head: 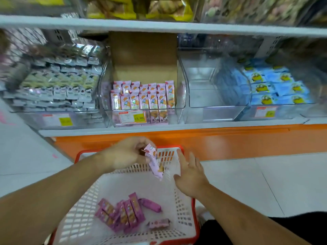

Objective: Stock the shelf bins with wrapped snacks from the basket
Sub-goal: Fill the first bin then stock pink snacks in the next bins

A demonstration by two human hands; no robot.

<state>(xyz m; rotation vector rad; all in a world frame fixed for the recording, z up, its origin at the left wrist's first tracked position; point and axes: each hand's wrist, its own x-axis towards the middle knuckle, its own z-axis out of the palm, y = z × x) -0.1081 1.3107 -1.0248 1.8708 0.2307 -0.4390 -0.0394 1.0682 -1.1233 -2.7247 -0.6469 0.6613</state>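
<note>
Loose pink snacks (122, 215) lie in the basket (85, 200); above them the left hand (123, 154) pinches one snack (154, 163), long axis hanging downward, right hand (189, 175) spread open beside it.

Pink wrapped snacks (123, 215), white red-rimmed basket (177, 209).

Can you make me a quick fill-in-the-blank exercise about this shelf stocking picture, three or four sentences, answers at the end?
1. The left hand holds a pink ____ above the basket.
2. The right hand is ____, with its fingers straight and holding nothing.
3. The clear bin holding rows of pink snacks has a price tag that reads ____.
4. The bin just to the right of the pink one looks ____.

Missing words: snack; open; 15.80; empty
</note>
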